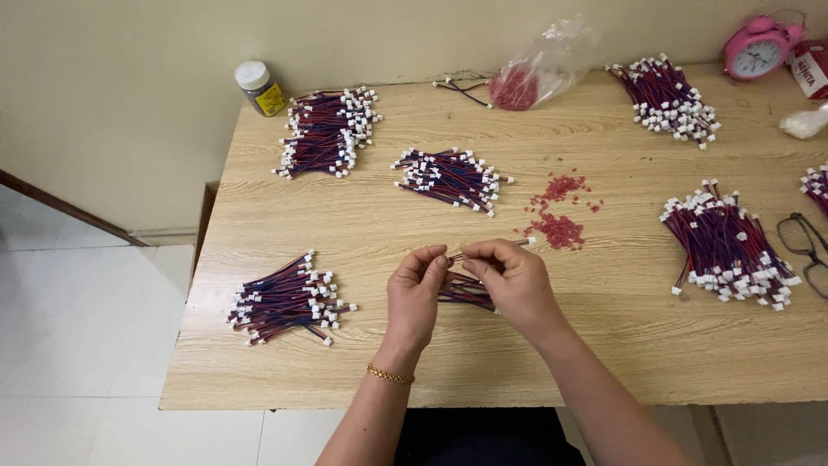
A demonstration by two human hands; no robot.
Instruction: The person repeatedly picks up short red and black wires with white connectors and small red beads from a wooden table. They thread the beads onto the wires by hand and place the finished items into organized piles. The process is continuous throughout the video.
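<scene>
Both hands are raised just above the worktop (362, 233) at its near edge — the left hand (416, 289) and right hand (511, 280) each pinch an end of a thin red-and-blue wire (457, 256), with a small wire bunch (461, 291) held beneath. Loose red beads (559, 231) lie just beyond; a connector-tipped wire bundle (287, 300) sits to the left.

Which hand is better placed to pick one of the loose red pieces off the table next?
Probably the right hand: the red pieces lie just beyond it. The left hand is farther off, and both pinch the wire bundle.
</scene>
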